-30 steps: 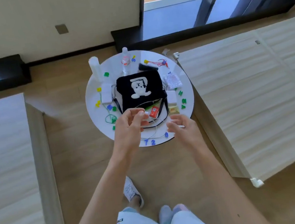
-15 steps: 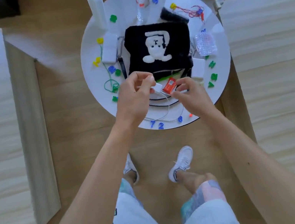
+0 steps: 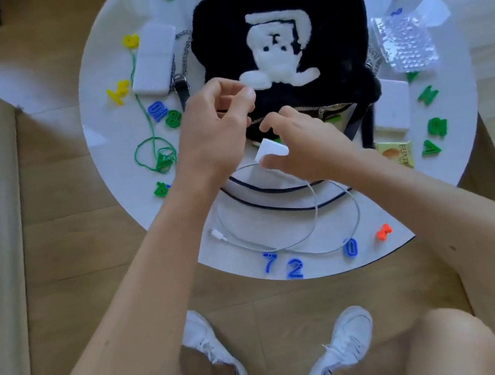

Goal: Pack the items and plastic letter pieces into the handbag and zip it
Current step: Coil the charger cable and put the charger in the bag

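Charger (image 3: 271, 150) in R hand (image 3: 304, 145) pinch at handbag (image 3: 333, 42) mouth; L hand (image 3: 213, 130) pinch on rim.

black handbag (image 3: 284, 60) flat, unzipped | white charger (image 3: 271, 149) at its mouth | letters (image 3: 294, 268) around

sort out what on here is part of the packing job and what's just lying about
Part of the job: handbag; charger plug and cable; blue number pieces; green letter pieces; white block; yellow packet.

Just lying about: round table; white shoes; wooden floor.
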Available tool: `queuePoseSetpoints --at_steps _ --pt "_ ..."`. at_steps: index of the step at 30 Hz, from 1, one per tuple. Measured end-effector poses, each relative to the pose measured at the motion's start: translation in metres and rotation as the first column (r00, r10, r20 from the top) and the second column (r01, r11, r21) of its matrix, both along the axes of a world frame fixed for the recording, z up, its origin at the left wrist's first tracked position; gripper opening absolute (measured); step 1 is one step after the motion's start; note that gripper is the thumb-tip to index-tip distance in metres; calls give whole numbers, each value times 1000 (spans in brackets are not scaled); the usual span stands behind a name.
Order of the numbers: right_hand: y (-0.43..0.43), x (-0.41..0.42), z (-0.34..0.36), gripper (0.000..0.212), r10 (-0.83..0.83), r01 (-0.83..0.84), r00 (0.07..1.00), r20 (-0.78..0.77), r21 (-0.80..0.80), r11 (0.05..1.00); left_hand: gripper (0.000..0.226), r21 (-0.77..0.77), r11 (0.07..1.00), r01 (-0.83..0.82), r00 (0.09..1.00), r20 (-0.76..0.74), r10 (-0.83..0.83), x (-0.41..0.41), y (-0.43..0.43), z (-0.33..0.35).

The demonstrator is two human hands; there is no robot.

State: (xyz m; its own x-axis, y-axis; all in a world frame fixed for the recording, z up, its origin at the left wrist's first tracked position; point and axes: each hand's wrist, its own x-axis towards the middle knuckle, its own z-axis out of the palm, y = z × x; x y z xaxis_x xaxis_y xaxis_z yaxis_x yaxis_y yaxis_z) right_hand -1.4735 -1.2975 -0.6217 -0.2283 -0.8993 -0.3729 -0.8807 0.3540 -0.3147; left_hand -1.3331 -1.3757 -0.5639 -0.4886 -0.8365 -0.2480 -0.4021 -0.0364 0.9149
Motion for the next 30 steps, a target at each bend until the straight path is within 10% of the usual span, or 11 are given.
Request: queuePoseSetpoints --at_steps 12,25,30 --pt "8 -15 -66 72 219 -286 845 -488 -66 956 19 -491 819 298 953 198 -228 -41 -25 -100" --pt "0 -23 -78 57 248 -338 869 -427 -149 929 20 -514 809 286 955 217 -200 -38 -26 -94" --pt "1 -27 -50 40 221 -233 969 -112 -108 966 17 -502 826 255 966 169 -195 -30 -14 -88"
